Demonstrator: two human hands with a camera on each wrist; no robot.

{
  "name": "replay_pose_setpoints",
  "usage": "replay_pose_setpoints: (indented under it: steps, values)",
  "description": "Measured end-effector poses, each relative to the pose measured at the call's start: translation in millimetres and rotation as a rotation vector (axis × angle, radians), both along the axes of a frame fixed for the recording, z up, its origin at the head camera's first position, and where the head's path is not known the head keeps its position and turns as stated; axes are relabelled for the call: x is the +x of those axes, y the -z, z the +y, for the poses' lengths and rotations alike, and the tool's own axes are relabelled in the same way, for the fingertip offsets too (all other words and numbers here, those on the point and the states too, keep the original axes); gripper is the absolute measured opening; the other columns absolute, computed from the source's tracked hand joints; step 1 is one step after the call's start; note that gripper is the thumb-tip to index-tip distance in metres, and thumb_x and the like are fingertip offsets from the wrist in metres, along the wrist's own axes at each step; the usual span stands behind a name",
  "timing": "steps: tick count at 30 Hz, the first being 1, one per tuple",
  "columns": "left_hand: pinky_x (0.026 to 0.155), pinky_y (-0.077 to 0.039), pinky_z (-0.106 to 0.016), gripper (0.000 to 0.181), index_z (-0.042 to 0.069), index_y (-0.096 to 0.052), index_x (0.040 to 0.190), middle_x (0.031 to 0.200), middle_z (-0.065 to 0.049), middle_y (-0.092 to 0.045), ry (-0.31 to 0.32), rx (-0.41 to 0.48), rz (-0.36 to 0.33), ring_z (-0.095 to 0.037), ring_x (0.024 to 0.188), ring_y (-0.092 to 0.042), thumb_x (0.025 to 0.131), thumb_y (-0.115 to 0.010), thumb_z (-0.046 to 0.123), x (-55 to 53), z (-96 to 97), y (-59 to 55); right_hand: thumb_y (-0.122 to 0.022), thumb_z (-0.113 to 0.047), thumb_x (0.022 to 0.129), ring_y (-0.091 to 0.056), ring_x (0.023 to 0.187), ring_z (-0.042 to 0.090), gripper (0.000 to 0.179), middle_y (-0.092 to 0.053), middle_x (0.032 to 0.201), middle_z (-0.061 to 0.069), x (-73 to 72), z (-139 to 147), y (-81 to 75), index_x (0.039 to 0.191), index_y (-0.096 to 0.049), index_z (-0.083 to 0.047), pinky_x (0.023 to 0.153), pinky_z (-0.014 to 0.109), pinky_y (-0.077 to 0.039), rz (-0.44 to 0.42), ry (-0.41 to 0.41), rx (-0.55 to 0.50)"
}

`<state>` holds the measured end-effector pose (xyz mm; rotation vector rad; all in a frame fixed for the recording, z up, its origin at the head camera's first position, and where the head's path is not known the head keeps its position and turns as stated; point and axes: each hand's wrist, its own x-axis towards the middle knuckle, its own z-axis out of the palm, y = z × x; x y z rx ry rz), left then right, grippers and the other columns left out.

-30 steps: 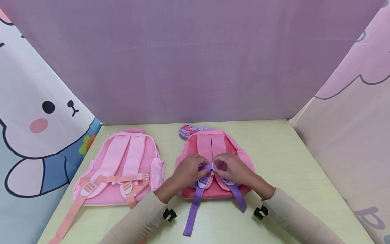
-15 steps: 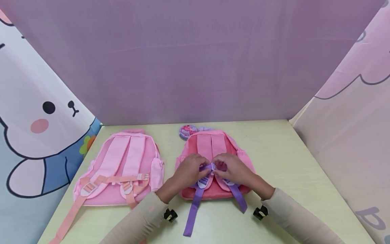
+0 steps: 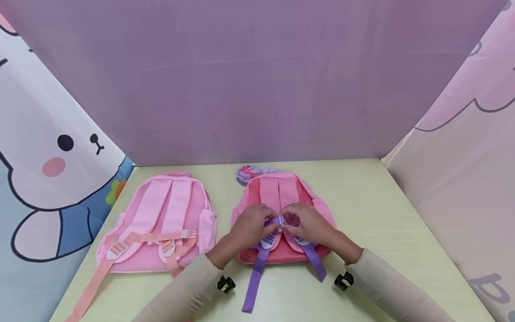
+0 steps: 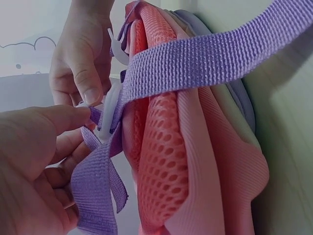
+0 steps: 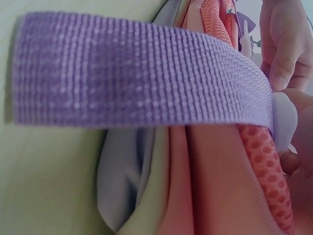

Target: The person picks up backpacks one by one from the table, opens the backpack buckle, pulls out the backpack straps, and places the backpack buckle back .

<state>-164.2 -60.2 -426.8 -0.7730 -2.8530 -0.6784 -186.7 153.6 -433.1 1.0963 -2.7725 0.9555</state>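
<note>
A pink child's backpack (image 3: 279, 188) lies with its shoulder straps facing up on the table. Above its middle, my left hand (image 3: 251, 222) pinches a purple webbing strap (image 3: 272, 221) between thumb and fingers. My right hand (image 3: 307, 221) pinches at the pale buckle (image 3: 281, 220) on that strap, its fingertips close to the left hand's. The left wrist view shows the left thumb (image 4: 71, 117) on the webbing; part of the buckle is hidden by the fingers. Two loose purple strap tails (image 3: 256, 281) hang from white adjusters (image 3: 267, 241) toward the front.
Left of it lies a second pink backpack (image 3: 187, 197), its peach strap (image 3: 154, 236) and buckle (image 3: 189, 233) across the front. A round purple charm (image 3: 247, 173) sits behind the nearer bag. A purple partition (image 3: 257, 80) stands along the back of the pale table (image 3: 378, 223).
Almost nothing moves: the left hand shifts very slightly to the right along the strap, while the right hand keeps its place. Both bags stay put.
</note>
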Motion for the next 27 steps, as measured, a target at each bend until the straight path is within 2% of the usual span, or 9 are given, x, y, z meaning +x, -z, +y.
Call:
replay_pose_setpoints:
  steps: [12, 20, 27]
  values:
    - [0.079, -0.053, -0.026, 0.022, 0.013, -0.078, 0.105, 0.09, 0.003, -0.071, -0.015, -0.023, -0.007, -0.011, 0.086, -0.057, 0.091, -0.077, 0.031, 0.6, 3.5, 0.5, -0.079, -0.023, 0.09, -0.063, 0.087, 0.01, 0.022, -0.071, 0.093, -0.005, 0.8, 0.8, 0.2, 0.109, -0.073, -0.013, 0.077, 0.027, -0.055, -0.009, 0.011, 0.004]
    - [0.084, -0.054, -0.028, 0.024, 0.014, -0.076, 0.108, 0.094, 0.003, -0.072, -0.023, -0.011, -0.047, -0.012, 0.091, -0.059, 0.091, -0.077, 0.031, 1.1, 0.6, 0.9, -0.079, -0.022, 0.089, -0.063, 0.089, 0.009, 0.023, -0.071, 0.095, -0.005, 2.1, 0.6, -1.3, 0.11, -0.072, -0.014, 0.079, 0.027, -0.056, -0.001, 0.015, 0.008]
    - [0.079, -0.052, -0.026, 0.023, 0.015, -0.075, 0.107, 0.091, 0.005, -0.07, -0.022, -0.004, -0.056, -0.01, 0.086, -0.056, 0.09, -0.078, 0.031, -0.3, -4.2, 4.6, -0.08, -0.022, 0.089, -0.063, 0.089, 0.011, 0.024, -0.071, 0.096, -0.004, 2.5, 1.4, -2.1, 0.11, -0.073, -0.014, 0.079, 0.028, -0.056, 0.001, 0.023, 0.008]
